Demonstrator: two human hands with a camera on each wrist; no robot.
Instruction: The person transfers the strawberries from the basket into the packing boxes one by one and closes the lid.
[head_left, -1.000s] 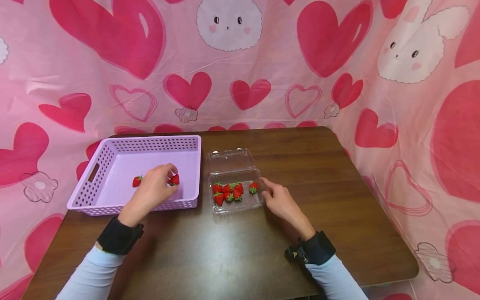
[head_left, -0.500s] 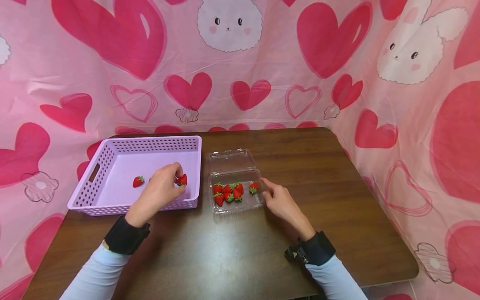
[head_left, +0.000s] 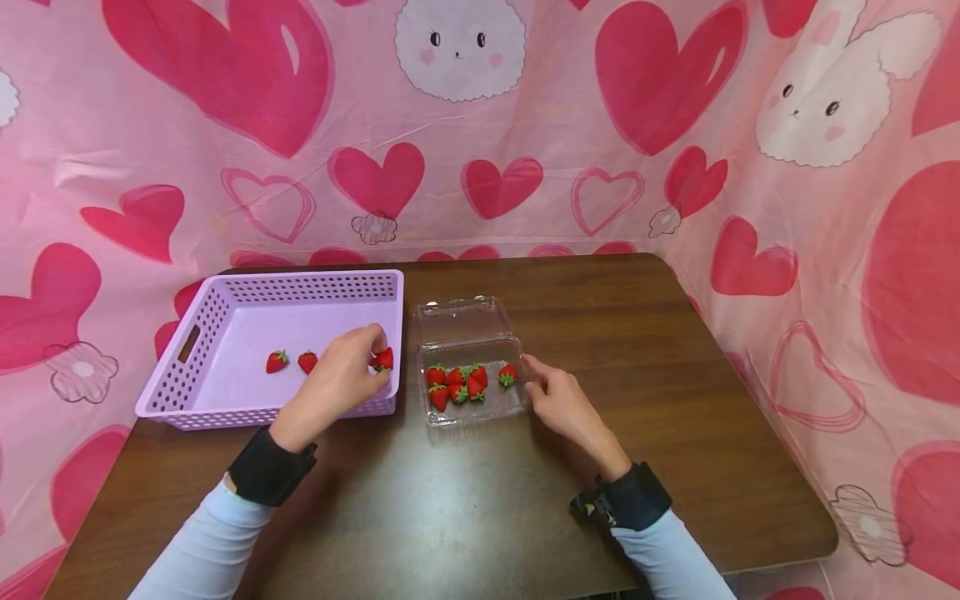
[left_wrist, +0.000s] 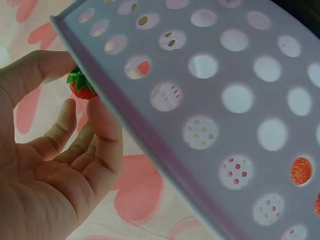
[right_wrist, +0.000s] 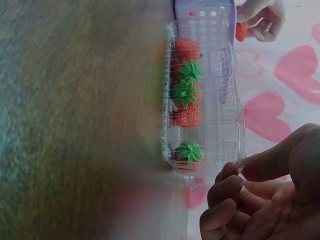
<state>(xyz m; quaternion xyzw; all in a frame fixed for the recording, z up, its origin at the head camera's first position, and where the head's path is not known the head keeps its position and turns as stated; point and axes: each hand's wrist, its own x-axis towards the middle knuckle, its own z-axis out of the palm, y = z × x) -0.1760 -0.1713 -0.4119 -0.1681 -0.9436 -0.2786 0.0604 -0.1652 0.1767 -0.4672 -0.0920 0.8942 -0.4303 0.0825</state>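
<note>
My left hand (head_left: pixel 341 371) pinches a red strawberry (head_left: pixel 383 359) above the right side of a lilac perforated basket (head_left: pixel 399 333). In the left wrist view that strawberry (left_wrist: pixel 82 89) shows its green leaves, held between thumb and fingers just past the basket's rim (left_wrist: pixel 125 125). My right hand (head_left: pixel 562 404) pinches the right edge of a clear plastic clamshell box (head_left: pixel 498 408), thumb and fingers on its rim in the right wrist view. Inside the box several strawberries (head_left: pixel 456 383) cluster at the left, and a single strawberry (head_left: pixel 507 376) sits near the right wall.
Two strawberries lie on the basket floor: one strawberry (head_left: pixel 277 361) at the left, another strawberry (head_left: pixel 307 362) beside my left hand. The box's lid (head_left: pixel 463 321) is folded back away from me. Brown wooden table (head_left: pixel 637 333) extends to the right; a pink heart-patterned cloth (head_left: pixel 555 100) hangs behind.
My left hand has moved right with the strawberry, toward the basket's right wall, uncovering a second strawberry on the basket floor. The right hand and the box have stayed in place.
</note>
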